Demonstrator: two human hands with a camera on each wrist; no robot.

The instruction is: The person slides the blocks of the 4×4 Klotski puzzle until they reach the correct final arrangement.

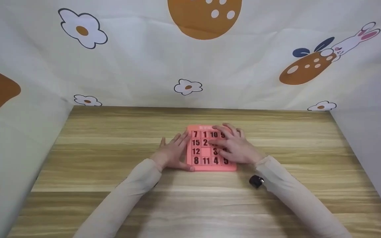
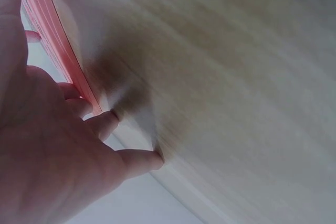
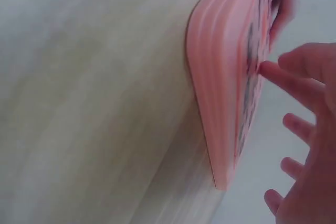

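A pink number slide puzzle point(image 1: 196, 151) lies flat on the table, its square tiles printed with black numbers. One slot in its third row, right of the 12, has no tile. My left hand point(image 1: 174, 153) rests along the left side, fingers fairly straight at the frame and thumb at the near left corner. In the left wrist view two of its fingertips point(image 2: 157, 160) come down at the wood beside the pink edge. Over the right half spreads my right hand point(image 1: 238, 147), hiding some tiles. The right wrist view has a fingertip point(image 3: 266, 70) touching the tile face, other fingers raised.
The wood-grain table point(image 1: 111, 132) ends at a pale cloth backdrop point(image 1: 137, 66) printed with flowers, carrots and a rabbit. Pale walls stand at both sides. A small black device point(image 1: 256, 181) sits by the right wrist.
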